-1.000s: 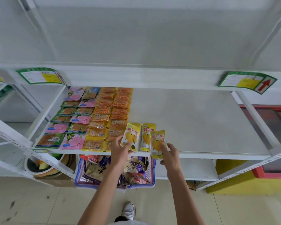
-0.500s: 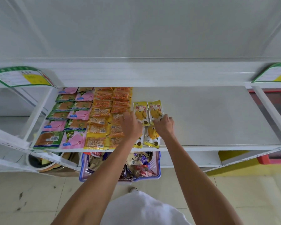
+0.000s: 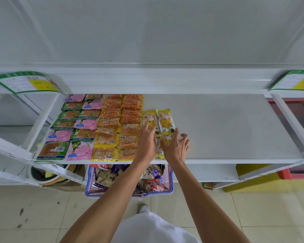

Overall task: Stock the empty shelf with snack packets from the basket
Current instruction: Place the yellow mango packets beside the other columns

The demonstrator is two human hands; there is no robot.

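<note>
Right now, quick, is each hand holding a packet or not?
Left hand: open, fingers flat on a yellow mango packet.
Right hand: open, fingers spread at the lower mango packet, gripping nothing.

Green-bordered price tag (image 3: 26, 83) upper left, second tag (image 3: 295, 81) upper right, both blurred. Round bowl (image 3: 42, 174) low left. Tile floor (image 3: 42, 216), dark scuffs. Yellow plinth (image 3: 253, 183) right.

A single wide-angle camera on the person's head looks forward and down, close to the shelf (image 3: 217, 130) across mid-frame, with the floor (image 3: 33, 216) along the bottom.
</note>
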